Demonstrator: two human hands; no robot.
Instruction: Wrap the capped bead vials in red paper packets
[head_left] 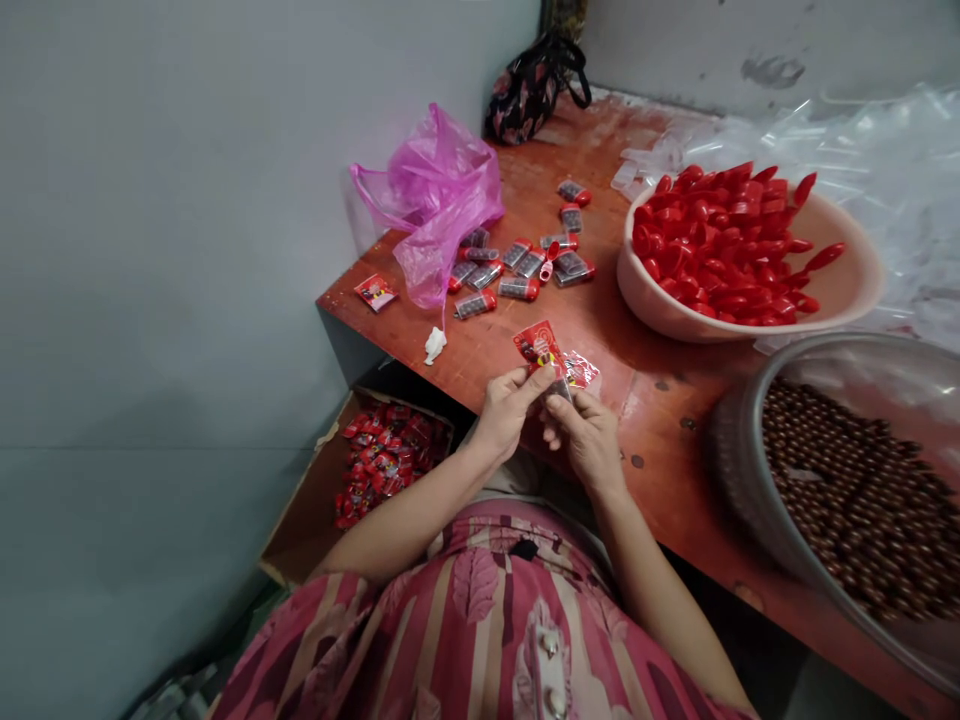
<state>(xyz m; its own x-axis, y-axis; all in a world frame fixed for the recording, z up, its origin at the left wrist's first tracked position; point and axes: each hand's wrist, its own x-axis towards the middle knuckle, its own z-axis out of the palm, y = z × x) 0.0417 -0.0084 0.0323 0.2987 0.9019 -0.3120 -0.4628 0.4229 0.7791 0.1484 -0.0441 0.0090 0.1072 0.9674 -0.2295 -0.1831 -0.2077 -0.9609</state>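
Note:
My left hand (511, 405) pinches a red printed packet (538, 343) at the table's front edge, thumb on top. My right hand (587, 432) is closed beside it, its thumb and fingers on a small dark-filled clear container (559, 390) at the packet's lower end. Just behind my right hand, another printed packet (582, 369) lies on the table. Farther back lie several clear containers with dark contents and red caps (519, 289), and an open red cap piece (550, 262) is among them.
On the red table (600, 325) are a pink bag (450, 190), a bowl of red caps (652, 300), a basin of brown balls (855, 500), clear plastic pieces (915, 200) and a floral bag (521, 95). A carton of red packets (390, 460) stands below, left.

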